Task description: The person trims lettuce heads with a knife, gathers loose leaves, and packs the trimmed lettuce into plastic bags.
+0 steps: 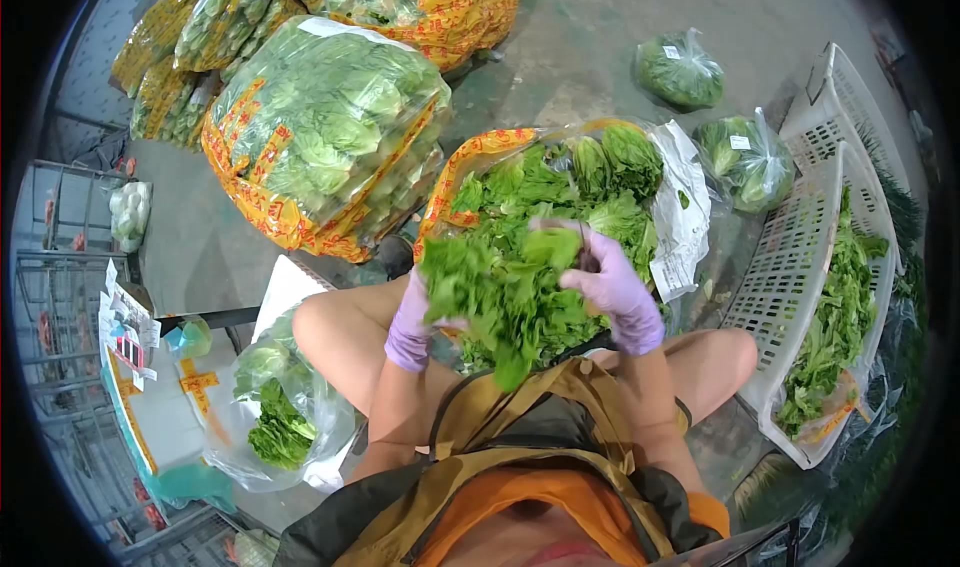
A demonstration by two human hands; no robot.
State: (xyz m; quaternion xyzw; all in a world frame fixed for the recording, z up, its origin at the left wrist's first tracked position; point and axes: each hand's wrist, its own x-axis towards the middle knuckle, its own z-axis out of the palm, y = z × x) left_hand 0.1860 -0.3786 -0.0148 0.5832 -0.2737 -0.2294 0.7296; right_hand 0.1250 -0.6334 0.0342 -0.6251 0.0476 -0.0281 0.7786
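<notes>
Both my hands wear light purple gloves. My left hand (412, 325) is closed round the base side of a loose head of leafy lettuce (500, 292), its fingers partly covered by leaves. At the lettuce's upper right, my right hand (612, 279) has its thumb and fingers bent together round a leaf edge. The lettuce hangs over my lap, its lower leaves blurred. Beneath and behind it lies an open bag with yellow and red tape (480, 152), full of green lettuce heads (632, 157). White paper (682, 207) lines the bag's right side.
A big taped bag of lettuce (330, 127) stands upper left, more bags behind it. Right, a white crate (790, 257) holds loose leaves. Two small clear bags (680, 72) lie upper right. Beside my left knee sits an open plastic bag (335, 442) with lettuce; a wire rack is far left.
</notes>
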